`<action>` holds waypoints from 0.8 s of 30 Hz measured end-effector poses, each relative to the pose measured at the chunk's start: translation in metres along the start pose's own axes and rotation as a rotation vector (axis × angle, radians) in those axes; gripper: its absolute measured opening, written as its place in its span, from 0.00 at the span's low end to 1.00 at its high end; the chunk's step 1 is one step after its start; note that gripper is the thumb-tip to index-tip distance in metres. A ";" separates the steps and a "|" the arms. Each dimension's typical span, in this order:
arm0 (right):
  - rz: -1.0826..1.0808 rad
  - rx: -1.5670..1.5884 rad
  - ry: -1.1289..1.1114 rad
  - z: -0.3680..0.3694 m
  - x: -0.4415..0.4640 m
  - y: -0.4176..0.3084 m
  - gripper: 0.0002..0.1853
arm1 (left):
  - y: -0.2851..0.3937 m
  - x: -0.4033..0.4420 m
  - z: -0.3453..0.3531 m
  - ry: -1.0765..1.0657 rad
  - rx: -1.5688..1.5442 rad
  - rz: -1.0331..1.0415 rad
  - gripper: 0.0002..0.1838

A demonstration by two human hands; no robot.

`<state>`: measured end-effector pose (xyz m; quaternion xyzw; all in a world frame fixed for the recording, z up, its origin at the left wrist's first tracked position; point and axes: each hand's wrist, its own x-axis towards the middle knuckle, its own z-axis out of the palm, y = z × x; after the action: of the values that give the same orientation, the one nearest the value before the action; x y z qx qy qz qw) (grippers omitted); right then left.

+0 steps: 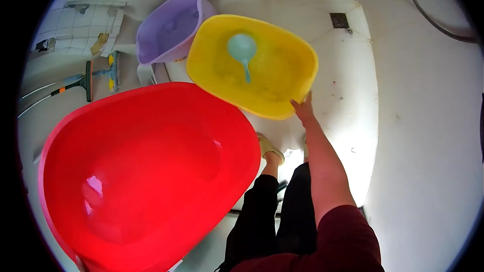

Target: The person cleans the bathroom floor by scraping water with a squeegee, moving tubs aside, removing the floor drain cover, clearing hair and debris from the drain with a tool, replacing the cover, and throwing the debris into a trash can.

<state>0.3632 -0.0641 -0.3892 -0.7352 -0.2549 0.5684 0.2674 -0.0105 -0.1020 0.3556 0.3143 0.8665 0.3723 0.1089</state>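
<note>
My right hand (304,109) grips the lower right rim of a yellow plastic basin (212,60), its thumb over the edge. A pale green water dipper (242,48) lies inside that basin, with its handle pointing down. A large red tub (166,156) fills the lower left, tilted and close to me, its far edge overlapping the yellow basin's near side. At the red tub's bottom left rim, a small part of my left hand (79,263) shows around the edge; most of it is hidden.
A purple tub (151,27) stands behind the yellow basin, against the wall. To the left are a squeegee (88,81) and a yellow-and-blue mop head (113,70). A floor drain (339,20) and a shower hose (428,17) are at the right.
</note>
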 end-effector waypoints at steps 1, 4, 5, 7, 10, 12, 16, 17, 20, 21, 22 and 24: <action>0.110 -0.175 0.149 0.013 -0.015 -0.053 0.53 | -0.005 0.005 -0.004 -0.001 0.013 -0.031 0.36; 0.111 -0.264 0.312 0.028 -0.018 -0.065 0.46 | -0.014 0.000 0.001 0.029 0.003 -0.112 0.37; 0.063 -0.225 0.320 0.027 -0.018 -0.062 0.44 | -0.012 0.002 0.005 0.016 -0.020 -0.142 0.37; -0.001 -0.191 0.275 0.011 -0.020 -0.054 0.43 | -0.028 0.012 -0.006 -0.075 -0.335 -0.251 0.28; -0.079 -0.233 0.232 -0.027 -0.006 -0.035 0.44 | -0.055 0.028 -0.034 -0.114 -0.298 -0.254 0.26; -0.350 -0.268 0.215 -0.063 0.004 -0.023 0.42 | -0.067 0.026 -0.038 -0.047 -0.335 -0.291 0.26; -0.232 -0.390 0.145 -0.093 0.015 -0.051 0.41 | -0.068 0.016 -0.022 0.038 -0.337 -0.317 0.25; -0.225 -0.403 0.145 -0.091 0.018 -0.054 0.41 | -0.072 0.014 -0.025 0.001 -0.307 -0.299 0.25; -0.197 -0.401 0.121 -0.065 0.025 -0.066 0.42 | -0.080 0.007 -0.029 -0.057 -0.249 -0.273 0.26; -0.182 -0.395 0.115 -0.054 0.024 -0.072 0.42 | -0.078 0.007 -0.025 -0.053 -0.258 -0.291 0.26; -0.150 -0.413 0.100 -0.041 0.031 -0.071 0.44 | -0.077 0.007 -0.021 -0.051 -0.266 -0.309 0.26; -0.305 -0.432 0.130 -0.018 0.038 -0.076 0.44 | -0.080 0.010 -0.021 -0.065 -0.243 -0.284 0.26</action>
<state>0.3840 0.0151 -0.3605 -0.7633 -0.4602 0.4056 0.2028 -0.0643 -0.1497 0.3134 0.1853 0.8467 0.4449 0.2255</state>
